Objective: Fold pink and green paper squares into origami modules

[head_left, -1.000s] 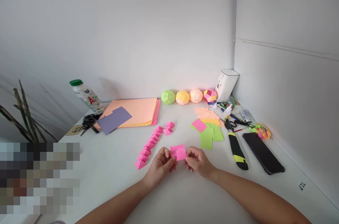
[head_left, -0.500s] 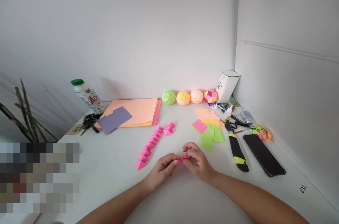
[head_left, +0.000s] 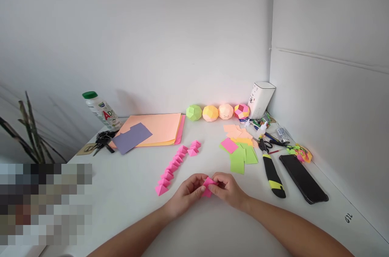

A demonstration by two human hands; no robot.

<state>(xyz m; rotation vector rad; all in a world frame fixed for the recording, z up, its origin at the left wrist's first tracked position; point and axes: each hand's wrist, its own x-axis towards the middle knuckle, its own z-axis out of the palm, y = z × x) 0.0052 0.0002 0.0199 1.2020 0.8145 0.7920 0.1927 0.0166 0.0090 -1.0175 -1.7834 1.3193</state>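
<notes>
A small folded pink paper piece (head_left: 208,186) is pinched between my two hands near the front of the table. My left hand (head_left: 189,192) grips its left side, thumb in front and fingers behind. On the other side, my right hand (head_left: 228,188) holds the right edge, its thumb lying across the paper. Just beyond my left hand runs a slanted row of folded pink paper units (head_left: 172,166), with a few more pink units (head_left: 194,148) at its far end. Past my right hand lie green paper squares (head_left: 237,163) with a pink square (head_left: 229,145) on top.
Right of my hands lie a black-and-yellow cutter (head_left: 272,174) and a black phone (head_left: 304,178). Several paper balls (head_left: 193,112) line the wall beside a white box (head_left: 261,99). Coloured sheets (head_left: 164,127), a purple card (head_left: 132,138), keys (head_left: 103,138) and a bottle (head_left: 101,111) stand or lie left.
The pink paper has turned so that its face shows more broadly. My right hand's fingers have curled in closer behind it, and the left hand has stayed nearly in place.
</notes>
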